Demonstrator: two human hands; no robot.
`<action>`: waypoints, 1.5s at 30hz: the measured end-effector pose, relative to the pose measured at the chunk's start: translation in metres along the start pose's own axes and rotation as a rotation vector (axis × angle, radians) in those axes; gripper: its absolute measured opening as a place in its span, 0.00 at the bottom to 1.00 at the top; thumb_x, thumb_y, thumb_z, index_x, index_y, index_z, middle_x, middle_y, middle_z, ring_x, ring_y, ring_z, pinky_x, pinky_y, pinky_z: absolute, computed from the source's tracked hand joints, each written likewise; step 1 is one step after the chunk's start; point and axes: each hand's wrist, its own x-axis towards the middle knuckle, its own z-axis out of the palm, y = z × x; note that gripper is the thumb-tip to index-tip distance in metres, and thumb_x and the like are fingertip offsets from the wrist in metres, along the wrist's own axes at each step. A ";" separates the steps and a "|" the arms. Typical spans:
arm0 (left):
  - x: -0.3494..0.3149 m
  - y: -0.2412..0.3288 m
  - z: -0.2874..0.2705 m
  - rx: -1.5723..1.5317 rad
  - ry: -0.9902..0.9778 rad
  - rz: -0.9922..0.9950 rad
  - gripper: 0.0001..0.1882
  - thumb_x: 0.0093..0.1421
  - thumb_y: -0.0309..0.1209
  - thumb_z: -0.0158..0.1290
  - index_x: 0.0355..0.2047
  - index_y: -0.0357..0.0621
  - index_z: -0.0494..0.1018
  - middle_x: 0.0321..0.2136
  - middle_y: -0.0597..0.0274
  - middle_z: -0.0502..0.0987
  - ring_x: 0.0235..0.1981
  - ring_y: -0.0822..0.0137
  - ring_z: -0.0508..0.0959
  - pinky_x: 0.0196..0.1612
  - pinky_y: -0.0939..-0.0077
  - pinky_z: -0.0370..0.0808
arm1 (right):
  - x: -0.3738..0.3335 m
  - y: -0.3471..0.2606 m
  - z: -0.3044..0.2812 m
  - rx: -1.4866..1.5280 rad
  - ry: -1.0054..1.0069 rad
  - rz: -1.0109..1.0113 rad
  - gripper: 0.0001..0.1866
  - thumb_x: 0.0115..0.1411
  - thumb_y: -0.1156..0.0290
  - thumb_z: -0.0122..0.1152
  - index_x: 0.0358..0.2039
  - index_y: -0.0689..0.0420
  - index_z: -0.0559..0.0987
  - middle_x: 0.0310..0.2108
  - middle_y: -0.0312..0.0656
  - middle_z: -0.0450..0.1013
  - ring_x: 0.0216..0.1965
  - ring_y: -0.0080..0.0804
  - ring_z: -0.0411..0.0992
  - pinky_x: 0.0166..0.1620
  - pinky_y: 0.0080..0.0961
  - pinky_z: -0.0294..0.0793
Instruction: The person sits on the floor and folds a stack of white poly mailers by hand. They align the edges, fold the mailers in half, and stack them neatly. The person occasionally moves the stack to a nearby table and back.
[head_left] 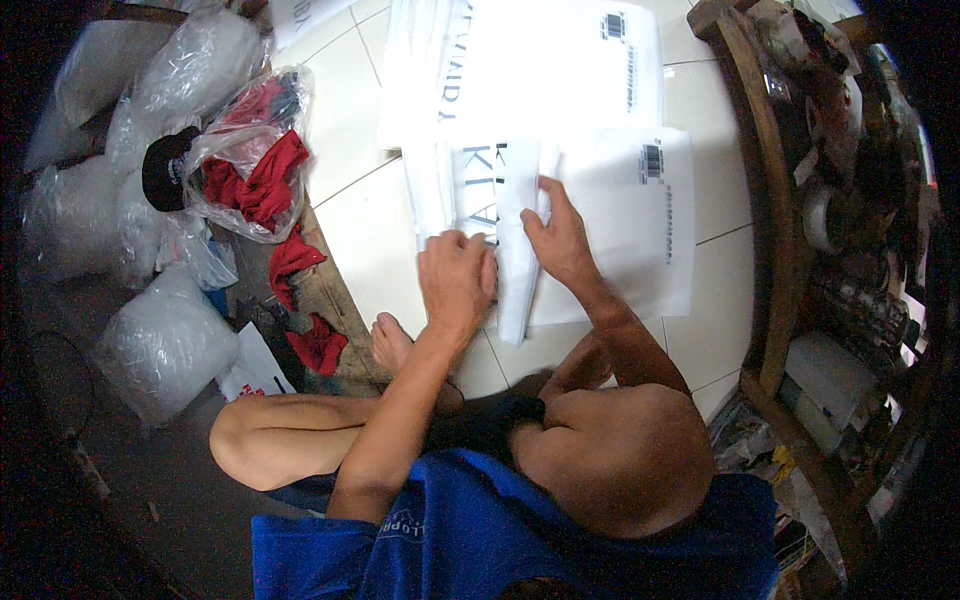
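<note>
White printed sheets (620,230) with dark lettering and a small barcode lie on the tiled floor in front of me; whether they are paper or plastic I cannot tell. A narrow folded white strip (518,290) runs lengthwise over them. My right hand (562,238) has its thumb and index finger around the strip's far part. Close by on the left, my left hand (458,280) rests at the sheets' near left edge with curled fingers; what is under its fingertips is hidden. Beyond, a brightly lit stack of similar sheets (550,70) overlaps the nearer ones.
Clear plastic bags (170,340) pile up at the left, beside a black cap (168,168) and red cloth (265,180). A wooden frame (765,220) with cluttered things behind it borders the right. My bare foot (392,342) is near my left forearm.
</note>
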 end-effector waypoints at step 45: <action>-0.017 -0.068 0.009 -0.031 0.148 0.073 0.21 0.55 0.19 0.58 0.50 0.45 0.76 0.60 0.43 0.67 0.47 0.49 0.76 0.50 0.59 0.76 | 0.004 -0.028 0.055 -0.151 -0.173 -0.179 0.13 0.56 0.64 0.67 0.39 0.56 0.82 0.42 0.54 0.65 0.44 0.52 0.71 0.47 0.41 0.73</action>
